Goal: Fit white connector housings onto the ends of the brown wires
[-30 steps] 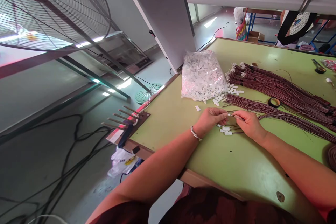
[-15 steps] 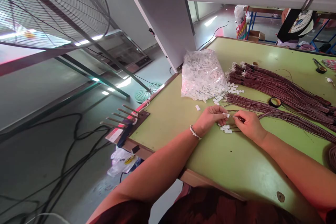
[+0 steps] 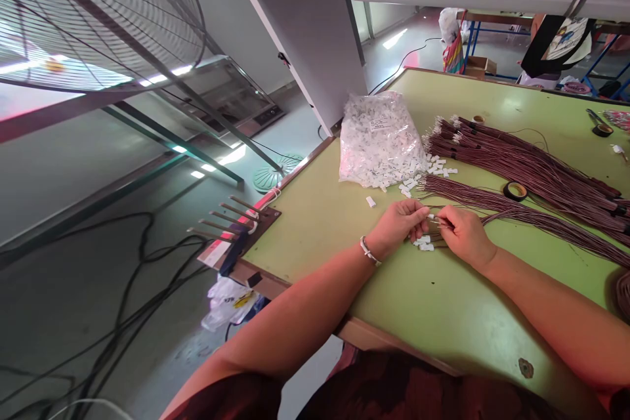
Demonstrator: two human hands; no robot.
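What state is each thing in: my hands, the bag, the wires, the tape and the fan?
Left hand, closed on a small white connector.
Right hand, closed on thin brown wires.
Plastic bag, filled, lying down.
Back wire bundle, bound with black bands.
Front wire bundle, lying flat.
Black tape roll, lying flat.
Fan, running or stopped, cannot tell.

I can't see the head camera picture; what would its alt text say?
A left hand pinches a small white connector while the right hand holds thin brown wires beside it, over a green table. Beyond them lie a clear bag of white connectors and long bundles of brown wire.
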